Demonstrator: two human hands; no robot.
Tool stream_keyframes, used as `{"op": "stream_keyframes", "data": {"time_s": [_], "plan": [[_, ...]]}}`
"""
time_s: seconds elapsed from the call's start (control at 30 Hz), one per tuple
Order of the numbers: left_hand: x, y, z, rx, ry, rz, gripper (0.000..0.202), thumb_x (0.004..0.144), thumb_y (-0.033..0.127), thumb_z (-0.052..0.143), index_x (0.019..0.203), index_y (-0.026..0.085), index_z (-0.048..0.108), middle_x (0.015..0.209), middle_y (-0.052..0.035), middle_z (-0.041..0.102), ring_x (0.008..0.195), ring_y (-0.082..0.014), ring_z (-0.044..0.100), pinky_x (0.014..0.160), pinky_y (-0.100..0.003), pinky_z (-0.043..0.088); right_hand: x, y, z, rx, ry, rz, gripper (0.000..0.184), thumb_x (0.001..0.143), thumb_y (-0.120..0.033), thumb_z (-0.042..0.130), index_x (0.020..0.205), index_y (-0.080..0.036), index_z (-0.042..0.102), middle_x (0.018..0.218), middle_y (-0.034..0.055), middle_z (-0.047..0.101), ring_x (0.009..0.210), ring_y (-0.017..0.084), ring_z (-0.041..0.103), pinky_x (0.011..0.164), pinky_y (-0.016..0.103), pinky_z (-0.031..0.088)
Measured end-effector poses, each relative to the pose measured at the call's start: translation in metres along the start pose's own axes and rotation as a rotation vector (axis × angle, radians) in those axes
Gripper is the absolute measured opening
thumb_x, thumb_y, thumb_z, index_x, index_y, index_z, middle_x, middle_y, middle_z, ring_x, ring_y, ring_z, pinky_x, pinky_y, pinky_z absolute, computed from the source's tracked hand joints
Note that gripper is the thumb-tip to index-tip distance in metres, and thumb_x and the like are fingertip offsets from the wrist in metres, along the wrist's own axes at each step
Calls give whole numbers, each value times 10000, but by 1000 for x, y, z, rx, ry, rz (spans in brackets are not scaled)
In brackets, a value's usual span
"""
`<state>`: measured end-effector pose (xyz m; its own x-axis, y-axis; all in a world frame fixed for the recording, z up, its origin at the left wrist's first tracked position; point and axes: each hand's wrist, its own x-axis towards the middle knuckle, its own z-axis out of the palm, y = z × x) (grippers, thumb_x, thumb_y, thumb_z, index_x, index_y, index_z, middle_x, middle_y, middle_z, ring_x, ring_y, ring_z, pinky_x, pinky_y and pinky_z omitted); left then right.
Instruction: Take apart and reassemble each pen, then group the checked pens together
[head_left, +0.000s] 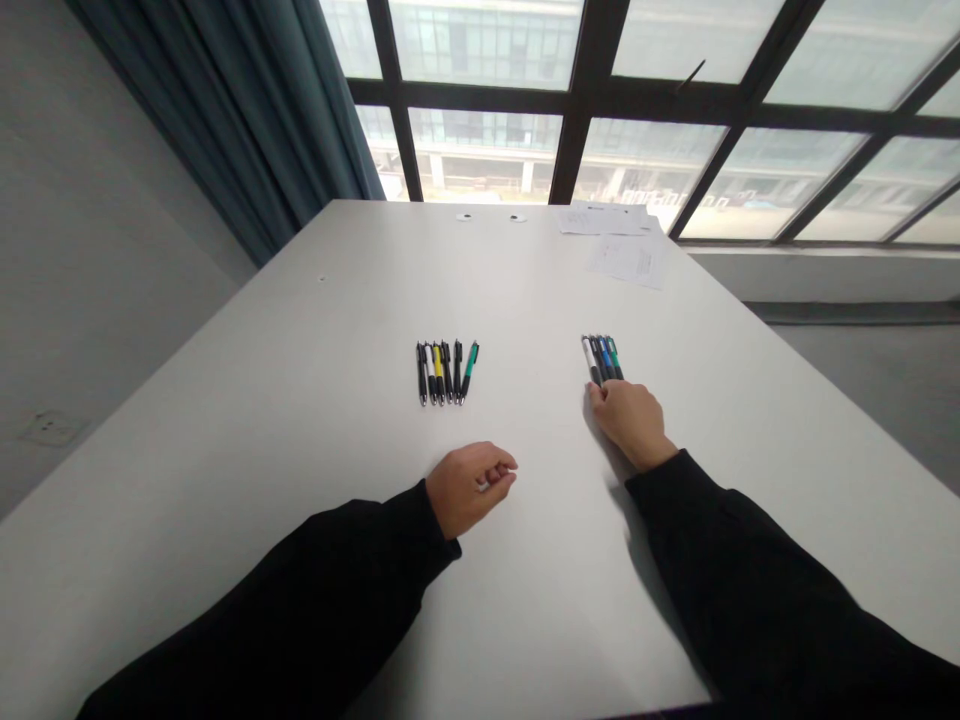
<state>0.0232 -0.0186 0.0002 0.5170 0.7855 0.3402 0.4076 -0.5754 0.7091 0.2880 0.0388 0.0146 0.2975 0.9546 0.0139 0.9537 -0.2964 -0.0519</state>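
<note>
On the right side of the white table, several pens (602,355) lie close side by side, with white, black, blue and green barrels. My right hand (631,420) is closed at their near ends, its thumb beside the white pen; the other fingertips are mostly hidden. My left hand (474,487) hovers at the table's middle with nothing in it, thumb and forefinger a little apart. Beyond it lies a second row of pens (442,372), among them black, white and yellow ones. A green pen (469,372) lies tilted at that row's right end.
The white table (300,400) narrows away from me toward a large window (495,150). Sheets of paper (622,255) lie at its far right corner. Two small oval fittings (517,217) are at the far edge. A blue curtain (300,110) hangs at the far left.
</note>
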Motion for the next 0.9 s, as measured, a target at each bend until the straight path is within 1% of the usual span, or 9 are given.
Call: {"op": "stream_keyframes", "data": {"time_s": [0.13, 0.27, 0.53, 0.73, 0.9], "plan": [[0, 0, 0, 2, -9, -11, 101, 821, 138, 602, 882, 148, 682, 710, -12, 659, 591, -89, 554, 574, -202, 461, -3, 4, -1, 21, 5, 13, 473, 946, -490, 420, 846, -153, 735, 894, 173, 737, 888, 289, 693, 761, 343, 475], [1, 1, -1, -10, -18, -25, 109, 821, 137, 595, 887, 152, 681, 721, -13, 664, 593, -89, 557, 572, -202, 463, -5, 6, -2, 12, 29, 11, 442, 930, -469, 431, 815, -165, 731, 856, 158, 737, 849, 293, 695, 722, 343, 470], [0, 0, 0, -11, -11, -16, 107, 821, 142, 597, 887, 158, 679, 723, -9, 663, 590, -86, 554, 572, -203, 464, -2, 6, -1, 24, 36, 37, 501, 934, -532, 419, 804, -160, 728, 848, 163, 733, 849, 287, 693, 727, 336, 466], [0, 0, -1, -5, -16, -15, 106, 823, 143, 596, 884, 149, 682, 716, -14, 664, 591, -88, 557, 572, -205, 464, -1, 7, 2, 58, 102, 36, 436, 922, -527, 451, 836, -168, 684, 794, 140, 721, 792, 284, 685, 686, 334, 440], [1, 0, -1, -6, -29, -19, 105, 834, 159, 588, 885, 155, 680, 728, -16, 668, 594, -88, 561, 569, -203, 469, -1, 7, 3, 88, 150, 46, 410, 923, -517, 478, 1011, -153, 645, 837, 138, 721, 792, 275, 680, 684, 325, 434]]}}
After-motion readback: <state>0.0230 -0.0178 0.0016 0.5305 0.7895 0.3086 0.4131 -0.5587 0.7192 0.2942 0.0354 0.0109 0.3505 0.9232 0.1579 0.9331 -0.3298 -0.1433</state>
